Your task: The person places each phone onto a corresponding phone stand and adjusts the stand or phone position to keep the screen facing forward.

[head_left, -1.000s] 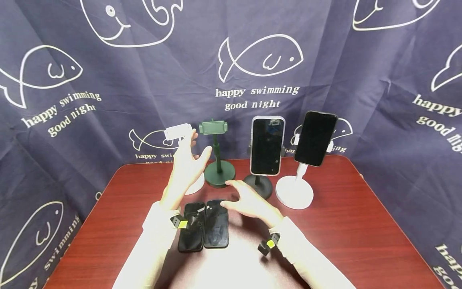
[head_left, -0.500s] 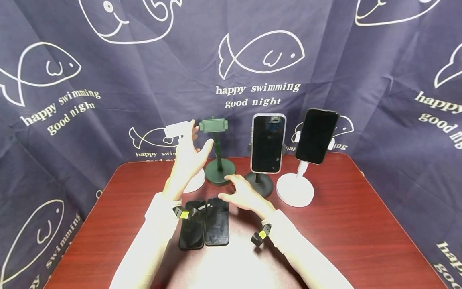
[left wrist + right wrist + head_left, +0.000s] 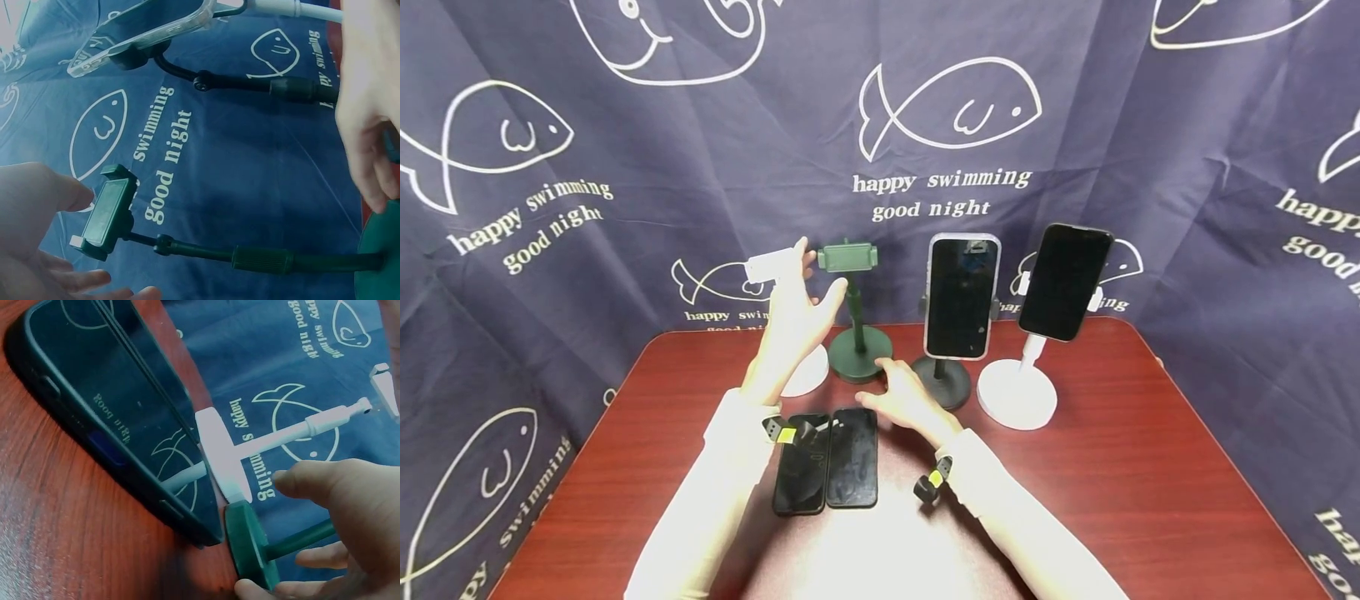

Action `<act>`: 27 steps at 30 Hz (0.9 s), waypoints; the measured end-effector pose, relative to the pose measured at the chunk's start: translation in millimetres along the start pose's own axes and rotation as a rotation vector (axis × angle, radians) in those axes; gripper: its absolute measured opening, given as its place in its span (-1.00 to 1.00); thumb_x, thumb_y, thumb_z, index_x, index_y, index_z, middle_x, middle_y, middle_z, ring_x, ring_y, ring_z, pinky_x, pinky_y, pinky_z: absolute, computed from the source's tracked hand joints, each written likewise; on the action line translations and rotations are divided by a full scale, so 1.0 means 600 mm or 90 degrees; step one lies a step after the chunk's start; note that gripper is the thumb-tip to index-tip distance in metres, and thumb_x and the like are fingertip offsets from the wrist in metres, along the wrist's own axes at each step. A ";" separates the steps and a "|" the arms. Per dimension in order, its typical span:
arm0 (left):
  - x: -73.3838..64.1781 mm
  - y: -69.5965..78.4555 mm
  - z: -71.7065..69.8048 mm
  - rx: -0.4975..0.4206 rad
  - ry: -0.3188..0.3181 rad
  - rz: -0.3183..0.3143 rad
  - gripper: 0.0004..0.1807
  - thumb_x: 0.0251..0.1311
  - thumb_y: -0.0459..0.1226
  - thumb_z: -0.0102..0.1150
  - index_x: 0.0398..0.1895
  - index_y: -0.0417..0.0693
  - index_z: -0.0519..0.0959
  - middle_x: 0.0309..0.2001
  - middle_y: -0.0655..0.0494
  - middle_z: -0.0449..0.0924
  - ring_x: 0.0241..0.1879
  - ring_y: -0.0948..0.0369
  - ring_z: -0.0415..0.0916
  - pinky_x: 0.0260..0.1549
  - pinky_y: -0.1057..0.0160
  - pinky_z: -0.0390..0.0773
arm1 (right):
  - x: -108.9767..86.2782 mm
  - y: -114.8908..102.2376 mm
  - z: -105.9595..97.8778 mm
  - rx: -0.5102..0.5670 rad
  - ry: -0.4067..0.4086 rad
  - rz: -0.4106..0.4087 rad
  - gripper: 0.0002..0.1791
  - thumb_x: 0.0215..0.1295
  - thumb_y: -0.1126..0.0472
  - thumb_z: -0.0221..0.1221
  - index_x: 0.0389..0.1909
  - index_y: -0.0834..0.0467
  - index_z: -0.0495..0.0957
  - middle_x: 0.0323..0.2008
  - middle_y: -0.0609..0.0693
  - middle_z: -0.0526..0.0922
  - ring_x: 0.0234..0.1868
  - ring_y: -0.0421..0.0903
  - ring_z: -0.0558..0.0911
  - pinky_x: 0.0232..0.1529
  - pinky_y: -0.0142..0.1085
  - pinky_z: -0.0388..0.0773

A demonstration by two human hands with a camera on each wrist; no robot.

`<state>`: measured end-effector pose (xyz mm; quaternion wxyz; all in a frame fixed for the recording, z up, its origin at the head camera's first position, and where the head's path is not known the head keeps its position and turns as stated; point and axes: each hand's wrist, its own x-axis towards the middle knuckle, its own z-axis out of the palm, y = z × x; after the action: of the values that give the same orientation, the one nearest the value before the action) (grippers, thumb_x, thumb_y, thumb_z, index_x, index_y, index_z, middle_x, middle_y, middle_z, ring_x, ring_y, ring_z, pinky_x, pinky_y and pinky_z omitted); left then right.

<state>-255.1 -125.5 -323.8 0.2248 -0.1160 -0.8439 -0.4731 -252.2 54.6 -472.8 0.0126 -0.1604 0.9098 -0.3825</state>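
Note:
My left hand (image 3: 793, 321) is raised with thumb and fingers spread beside the clamp of a green phone stand (image 3: 848, 257). It covers part of a white phone stand (image 3: 808, 375). In the left wrist view, the thumb (image 3: 72, 190) points at the green clamp, with fingers below it; no grip on it shows. My right hand (image 3: 910, 400) reaches low toward the green base (image 3: 247, 544), thumb and fingers apart. Whether a fingertip touches that base I cannot tell. Two black smartphones, a left one (image 3: 802, 475) and a right one (image 3: 853, 467), lie side by side in front of the stands.
Right of the green stand, a black phone stand (image 3: 942, 386) bears a phone in a pale case (image 3: 961, 300). Farther right, another white stand (image 3: 1017, 396) holds a tilted black phone (image 3: 1065, 283). A dark fish-print cloth (image 3: 947, 37) hangs behind the red-brown table (image 3: 1157, 500).
My right hand has shifted left and a little forward toward the green base. The left hand has stayed nearly in place, turning slightly toward the green clamp. The phones and stands have not moved.

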 end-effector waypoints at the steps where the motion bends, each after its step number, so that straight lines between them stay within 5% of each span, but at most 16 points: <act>1: 0.001 0.001 0.000 0.000 0.002 0.002 -0.13 0.35 -0.17 0.26 0.63 -0.11 0.06 0.48 -0.14 0.34 0.39 -0.08 0.37 0.09 -0.13 0.63 | 0.001 0.001 0.001 -0.001 0.000 0.003 -0.20 0.22 -0.04 0.39 0.36 0.31 0.41 0.18 0.31 0.56 0.22 0.20 0.56 0.27 0.08 0.48; 15: 0.010 0.010 0.002 0.004 -0.003 0.005 -0.16 0.35 -0.17 0.25 0.62 -0.09 0.10 0.47 -0.18 0.35 0.37 -0.04 0.42 0.01 -0.08 0.65 | 0.024 -0.004 0.007 -0.041 -0.030 0.071 -0.09 0.23 -0.04 0.34 0.46 0.39 0.27 0.31 0.37 0.51 0.34 0.25 0.53 0.35 0.09 0.45; 21: 0.015 0.011 0.004 0.017 0.001 0.015 -0.22 0.37 -0.17 0.24 0.58 -0.09 0.19 0.43 -0.15 0.40 0.28 -0.04 0.48 -0.12 0.00 0.64 | 0.032 -0.009 0.007 -0.093 -0.043 0.053 -0.23 0.24 -0.01 0.33 0.35 0.36 0.42 0.19 0.34 0.59 0.29 0.22 0.55 0.30 0.03 0.50; 27: 0.015 0.010 0.005 0.045 0.001 0.024 -0.31 0.37 -0.18 0.24 0.52 -0.15 0.30 0.25 -0.26 0.52 0.20 -0.12 0.53 0.11 -0.09 0.53 | 0.037 -0.007 0.010 -0.133 -0.035 0.030 -0.47 0.21 0.06 0.36 0.10 0.31 0.59 -0.04 0.25 0.70 0.13 0.19 0.64 0.15 -0.01 0.58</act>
<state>-261.5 -119.8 -315.9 0.2380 -0.1235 -0.8578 -0.4384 -271.1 40.9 -471.8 0.0298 -0.1502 0.9476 -0.2805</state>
